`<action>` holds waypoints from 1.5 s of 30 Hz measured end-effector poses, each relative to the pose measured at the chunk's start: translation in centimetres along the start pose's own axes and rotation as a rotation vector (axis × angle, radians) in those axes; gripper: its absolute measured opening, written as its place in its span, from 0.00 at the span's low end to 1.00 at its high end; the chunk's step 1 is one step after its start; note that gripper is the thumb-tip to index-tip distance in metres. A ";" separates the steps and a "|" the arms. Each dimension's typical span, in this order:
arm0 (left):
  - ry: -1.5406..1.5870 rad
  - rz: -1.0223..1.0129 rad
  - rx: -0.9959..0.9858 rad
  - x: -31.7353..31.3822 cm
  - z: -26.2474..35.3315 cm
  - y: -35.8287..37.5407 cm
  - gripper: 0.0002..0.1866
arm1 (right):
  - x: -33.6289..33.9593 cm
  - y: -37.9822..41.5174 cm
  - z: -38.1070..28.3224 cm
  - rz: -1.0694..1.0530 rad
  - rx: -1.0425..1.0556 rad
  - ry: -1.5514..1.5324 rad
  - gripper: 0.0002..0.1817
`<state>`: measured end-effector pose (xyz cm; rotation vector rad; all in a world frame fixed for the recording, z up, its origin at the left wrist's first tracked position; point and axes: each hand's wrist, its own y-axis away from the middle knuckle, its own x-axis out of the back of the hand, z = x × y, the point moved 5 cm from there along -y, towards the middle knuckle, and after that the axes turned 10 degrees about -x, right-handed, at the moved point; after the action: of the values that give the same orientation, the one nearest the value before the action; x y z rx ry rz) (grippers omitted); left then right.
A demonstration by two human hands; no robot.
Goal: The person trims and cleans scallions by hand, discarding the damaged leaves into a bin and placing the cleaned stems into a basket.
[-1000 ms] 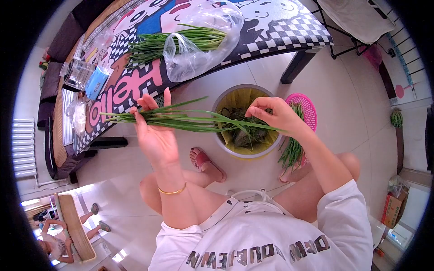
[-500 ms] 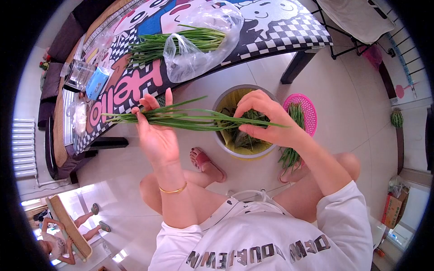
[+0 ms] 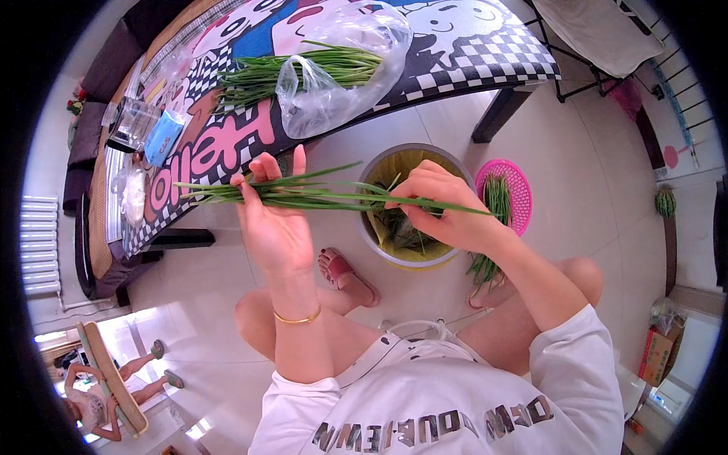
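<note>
Your left grip [image 3: 277, 231] is closed on a bunch of green stalks [image 3: 326, 202], palm up, with the stalks lying across your fingers. Your right grip [image 3: 447, 203] curls at their other end, over the lined bin [image 3: 402, 149]; whether its fingertips pinch any, you cannot tell. Beside the bin, more stalks [image 3: 497, 199] lie in and over the pink basket [image 3: 522, 193]. On the table [image 3: 485, 45], a further bundle [image 3: 254, 80] pokes out of a clear bag [image 3: 318, 110].
</note>
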<state>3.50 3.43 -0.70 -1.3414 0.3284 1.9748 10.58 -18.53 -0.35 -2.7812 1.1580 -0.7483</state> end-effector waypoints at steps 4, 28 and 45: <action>-0.001 -0.005 0.022 -0.4 -0.8 0.7 0.07 | -0.1 -0.1 -0.1 -0.049 -0.075 0.042 0.09; 0.345 -0.101 0.167 -1.7 1.7 -0.4 0.03 | 1.4 0.2 2.9 -0.120 -0.258 -0.318 0.11; 0.052 -0.093 -0.007 -0.7 2.7 -1.0 0.08 | -0.7 1.9 0.6 -0.626 -0.771 -1.043 0.31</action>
<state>2.40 5.35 1.23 -1.3900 0.2790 1.8688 9.14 -19.49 -1.59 -3.2459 0.3598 1.3411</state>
